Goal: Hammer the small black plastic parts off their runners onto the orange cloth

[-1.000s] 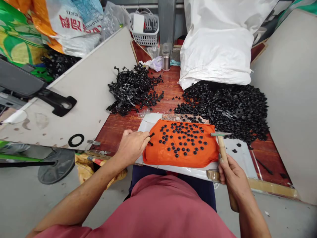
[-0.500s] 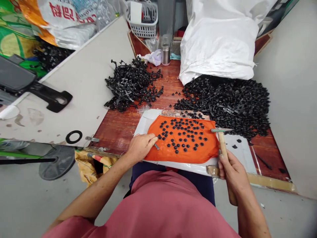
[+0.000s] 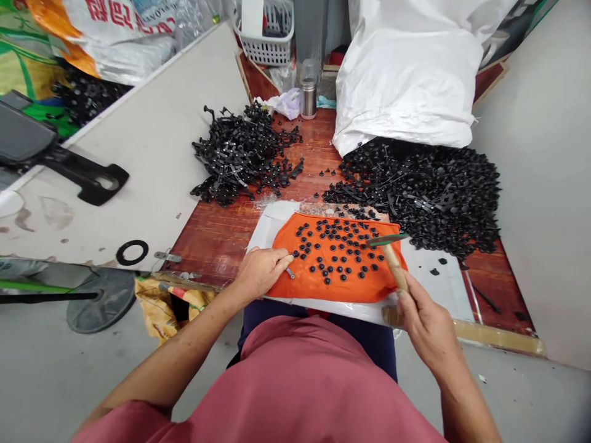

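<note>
An orange cloth [image 3: 295, 234] lies flat on the bench, with several small black round caps [image 3: 341, 246] scattered over it. At the cloth's left edge my left hand [image 3: 261, 271] is closed, thumb and fingers pinching a small dark strip [image 3: 290, 273]; a round black end shows beyond the fingertips, and the middle is hidden. My right hand [image 3: 422, 311] is wrapped round the wooden handle of a hammer [image 3: 391, 261]. The hammer's greenish metal head hangs over the right part of the cloth, above the caps.
Heaps of black plastic parts lie at the left [image 3: 244, 154] and right [image 3: 429, 191] of the bench, the right one below a white sack [image 3: 406, 80]. Behind stand a steel flask [image 3: 308, 98] and a grey basket [image 3: 268, 46]. A black ring [image 3: 124, 257] is on the left board.
My right hand has moved the hammer leftward, from the cloth's right edge to over the caps. My left hand keeps its pinch at the same place on the cloth.
</note>
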A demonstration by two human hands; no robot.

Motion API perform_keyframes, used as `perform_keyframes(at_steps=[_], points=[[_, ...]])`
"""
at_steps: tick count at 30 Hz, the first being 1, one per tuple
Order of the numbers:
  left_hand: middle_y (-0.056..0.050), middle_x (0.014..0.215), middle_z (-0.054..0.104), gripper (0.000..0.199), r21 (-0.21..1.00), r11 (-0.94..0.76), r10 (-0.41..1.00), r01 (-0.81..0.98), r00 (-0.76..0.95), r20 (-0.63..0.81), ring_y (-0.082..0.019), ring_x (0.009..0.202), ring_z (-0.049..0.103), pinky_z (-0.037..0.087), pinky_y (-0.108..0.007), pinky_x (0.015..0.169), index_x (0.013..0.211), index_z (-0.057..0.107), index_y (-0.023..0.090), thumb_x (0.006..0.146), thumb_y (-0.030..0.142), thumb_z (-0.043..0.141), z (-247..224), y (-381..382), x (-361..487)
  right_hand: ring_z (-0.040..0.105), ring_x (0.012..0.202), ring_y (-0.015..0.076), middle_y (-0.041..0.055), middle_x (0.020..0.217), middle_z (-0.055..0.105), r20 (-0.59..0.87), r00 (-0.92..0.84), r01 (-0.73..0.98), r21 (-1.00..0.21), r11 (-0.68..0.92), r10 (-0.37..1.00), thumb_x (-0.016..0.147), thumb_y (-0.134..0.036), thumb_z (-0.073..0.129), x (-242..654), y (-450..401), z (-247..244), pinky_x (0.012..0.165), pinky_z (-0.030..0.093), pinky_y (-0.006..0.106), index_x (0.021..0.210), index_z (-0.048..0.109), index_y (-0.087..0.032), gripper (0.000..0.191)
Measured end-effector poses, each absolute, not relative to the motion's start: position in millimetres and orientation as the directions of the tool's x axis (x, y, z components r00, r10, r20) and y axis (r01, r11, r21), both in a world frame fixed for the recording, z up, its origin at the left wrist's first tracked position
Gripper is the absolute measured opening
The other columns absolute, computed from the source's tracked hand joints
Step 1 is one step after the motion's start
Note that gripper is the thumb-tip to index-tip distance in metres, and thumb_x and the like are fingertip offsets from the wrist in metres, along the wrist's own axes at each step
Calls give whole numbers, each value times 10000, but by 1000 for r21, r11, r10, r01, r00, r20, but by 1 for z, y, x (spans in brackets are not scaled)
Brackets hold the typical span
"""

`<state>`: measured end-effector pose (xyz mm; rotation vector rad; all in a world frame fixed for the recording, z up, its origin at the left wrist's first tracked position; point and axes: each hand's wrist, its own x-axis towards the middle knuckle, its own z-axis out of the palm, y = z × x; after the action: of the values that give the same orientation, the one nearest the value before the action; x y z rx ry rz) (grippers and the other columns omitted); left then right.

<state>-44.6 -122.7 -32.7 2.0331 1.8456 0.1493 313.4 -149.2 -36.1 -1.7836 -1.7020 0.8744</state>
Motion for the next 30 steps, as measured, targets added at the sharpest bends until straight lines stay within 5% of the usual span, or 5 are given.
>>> perform_keyframes(at_steps=[3, 8, 21, 25, 30], points=[[-33, 781, 761, 412, 341, -64, 977, 938, 128, -168, -202, 773, 675, 362, -304, 749, 756, 655, 230, 1040, 424, 428, -32, -122, -43, 759, 899, 226, 81, 1241, 759, -34, -287, 728, -657, 195, 957, 1048, -404, 445, 282, -146, -16, 782, 597, 320, 1560, 484, -313, 521], [-49, 802, 766, 398, 335, -59, 979, 940, 120, -164, -209, 770, 668, 347, -300, 701, 754, 683, 227, 1019, 435, 471, -31, -122, -42, 762, 825, 221, 73, 1070, 795, 46, -525, 727, -496, 475, 850, 1072, -292, 392, 231, -134, -5, 749, 610, 320, 1601, 418, -307, 530], [-34, 671, 660, 424, 512, -6, 969, 859, 132, -208, -180, 639, 554, 287, -286, 610, 682, 599, 216, 994, 458, 443, -41, -119, -48, 697, 606, 201, 84, 888, 769, -6, -548, 819, -207, 535, 836, 1063, -271, 401, 210, -134, -26, 530, 538, 266, 1610, 413, -253, 547], [-37, 737, 682, 347, 479, 48, 972, 876, 69, -224, -200, 715, 603, 317, -288, 634, 775, 617, 230, 995, 439, 448, -38, -125, -47, 736, 708, 217, 81, 975, 789, -37, -553, 777, -385, 499, 832, 1060, -261, 405, 212, -132, -27, 627, 575, 287, 1612, 403, -272, 552], [62, 642, 532, 386, 755, 135, 981, 641, 21, -193, -162, 610, 537, 382, -264, 632, 1351, 507, 234, 987, 336, 432, -25, -133, -55, 710, 734, 187, 86, 1120, 770, 36, -271, 670, -711, 215, 962, 1069, -401, 416, 248, -129, -18, 732, 570, 295, 1596, 436, -288, 539]])
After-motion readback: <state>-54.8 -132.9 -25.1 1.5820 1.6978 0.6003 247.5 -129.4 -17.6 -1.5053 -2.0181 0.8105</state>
